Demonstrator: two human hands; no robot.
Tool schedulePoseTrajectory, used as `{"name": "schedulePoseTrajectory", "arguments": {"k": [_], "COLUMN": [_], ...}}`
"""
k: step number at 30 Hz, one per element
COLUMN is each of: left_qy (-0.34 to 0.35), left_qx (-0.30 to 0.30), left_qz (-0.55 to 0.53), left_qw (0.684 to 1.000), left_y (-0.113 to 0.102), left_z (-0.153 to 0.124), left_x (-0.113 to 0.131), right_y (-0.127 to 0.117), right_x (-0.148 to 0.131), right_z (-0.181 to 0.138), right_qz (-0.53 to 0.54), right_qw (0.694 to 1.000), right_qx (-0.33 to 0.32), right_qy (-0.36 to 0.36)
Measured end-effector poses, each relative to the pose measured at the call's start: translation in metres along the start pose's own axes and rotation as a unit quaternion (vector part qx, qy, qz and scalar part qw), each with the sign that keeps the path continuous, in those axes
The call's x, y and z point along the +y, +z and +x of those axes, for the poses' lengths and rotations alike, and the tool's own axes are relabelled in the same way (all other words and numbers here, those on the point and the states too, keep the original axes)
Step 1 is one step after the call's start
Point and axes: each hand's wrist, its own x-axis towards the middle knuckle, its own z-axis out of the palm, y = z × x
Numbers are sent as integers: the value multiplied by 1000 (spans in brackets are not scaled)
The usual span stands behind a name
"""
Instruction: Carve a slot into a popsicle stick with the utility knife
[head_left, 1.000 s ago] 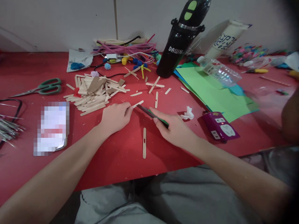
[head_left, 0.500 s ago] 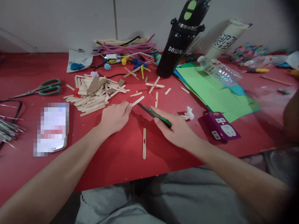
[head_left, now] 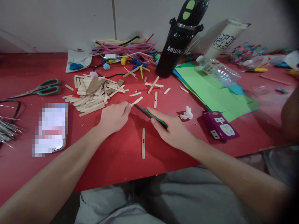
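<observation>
My left hand (head_left: 114, 116) rests on the red table (head_left: 116, 155), its fingers pinched on one end of a wooden craft stick (head_left: 137, 100) that points up and right. My right hand (head_left: 174, 130) is closed round a green-handled utility knife (head_left: 151, 115), and the blade's tip meets the stick close to my left fingertips. A slotted craft stick (head_left: 143, 143) lies flat on the table just below the two hands. A pile of several craft sticks (head_left: 93, 93) sits behind my left hand.
Green-handled scissors (head_left: 39, 88) lie at the left, a phone (head_left: 50, 129) below them. Behind stand a black bottle (head_left: 179, 40), pink cords (head_left: 126, 49) and a clear plastic bottle (head_left: 219, 71) on green paper sheets (head_left: 210, 90). A purple power strip (head_left: 219, 126) and white scrap (head_left: 187, 113) lie right.
The knife and my right hand drew back a little to the right, then returned toward the stick. My left hand stays pinched on the stick.
</observation>
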Motion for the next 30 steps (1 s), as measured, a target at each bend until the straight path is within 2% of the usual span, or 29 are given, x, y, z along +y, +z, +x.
{"name": "schedulePoseTrajectory", "arguments": {"k": [18,30], "left_qy": [-3,-4], "left_qx": [11,13], "left_qz": [49,32], "left_qw": [999,999], "left_y": [2,0], "left_z": [-1,-2], "left_x": [3,3], "right_y": [0,0], "right_x": [-1,-1], "right_z": [2,2], "right_qz": [-33,-43], "right_qw": [999,999], "right_qx": [-17,-26], "right_qy": [3,2]}}
